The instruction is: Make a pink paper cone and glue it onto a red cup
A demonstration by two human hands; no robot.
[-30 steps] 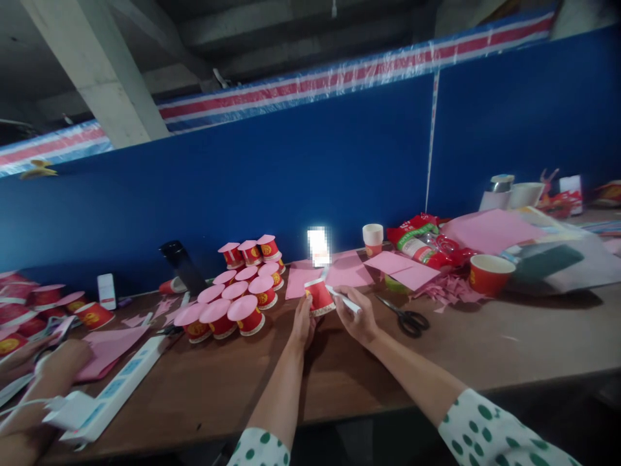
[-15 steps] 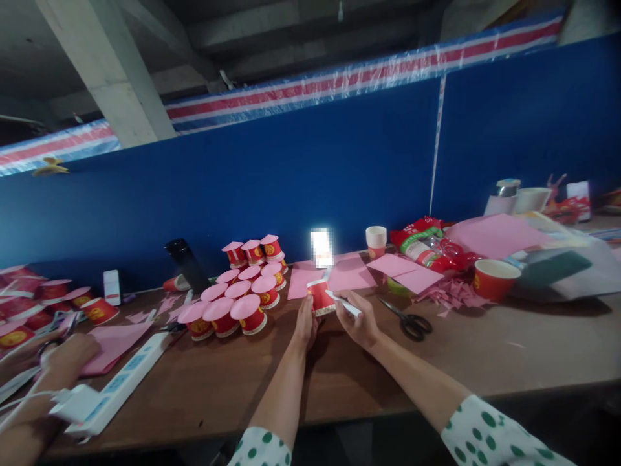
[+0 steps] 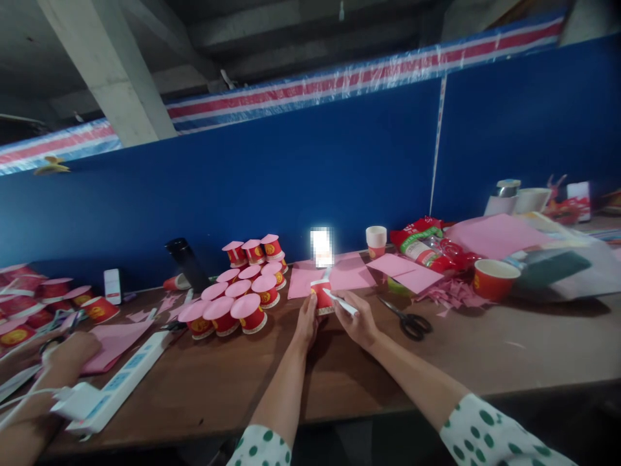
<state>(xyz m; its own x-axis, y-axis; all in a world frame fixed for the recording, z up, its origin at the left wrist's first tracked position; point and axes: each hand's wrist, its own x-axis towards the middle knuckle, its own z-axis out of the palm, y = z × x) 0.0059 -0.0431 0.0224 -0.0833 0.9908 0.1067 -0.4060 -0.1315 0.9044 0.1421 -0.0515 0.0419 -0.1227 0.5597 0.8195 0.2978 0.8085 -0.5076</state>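
Note:
My left hand (image 3: 306,320) is closed around the side of a small red paper cup (image 3: 321,296), held just above the tabletop. In my right hand (image 3: 359,318) a white pen (image 3: 346,305) is gripped, its tip against or very near the cup's right side; contact cannot be made out. Behind the cup lie pink paper sheets (image 3: 350,270). To the left stand several red cups topped with pink paper discs (image 3: 247,306), some stacked. Black-handled scissors (image 3: 412,323) rest to the right of my right hand.
A white power strip (image 3: 123,383) and a co-worker's hand (image 3: 72,353) are at left. A black bottle (image 3: 187,264) leans near the blue partition (image 3: 301,168). Rightward are paper cups (image 3: 376,241), a red snack bag (image 3: 418,246), pink scraps (image 3: 453,292) and a wide red cup (image 3: 495,279).
The cup has turned slightly in my left hand and sits a little to the right. The pen has shifted slightly left along it. Other things look the same.

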